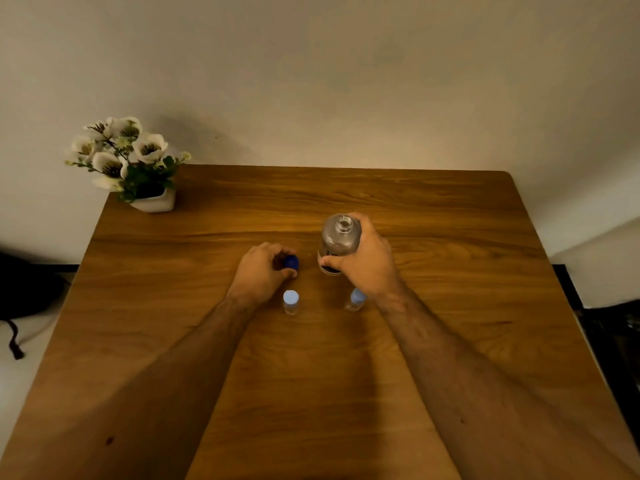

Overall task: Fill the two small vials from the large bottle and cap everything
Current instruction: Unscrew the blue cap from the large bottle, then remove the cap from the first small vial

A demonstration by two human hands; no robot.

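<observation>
On the wooden table, right hand clasps the uncapped bottle; left hand apparently pinches its blue cap.

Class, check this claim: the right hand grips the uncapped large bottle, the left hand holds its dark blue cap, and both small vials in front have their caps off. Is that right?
Not quite. The head view shows both small vials still capped: the left vial and the right vial each wear a light blue cap. The rest holds: the right hand grips the open large bottle, and the left hand holds the dark blue cap.
</observation>
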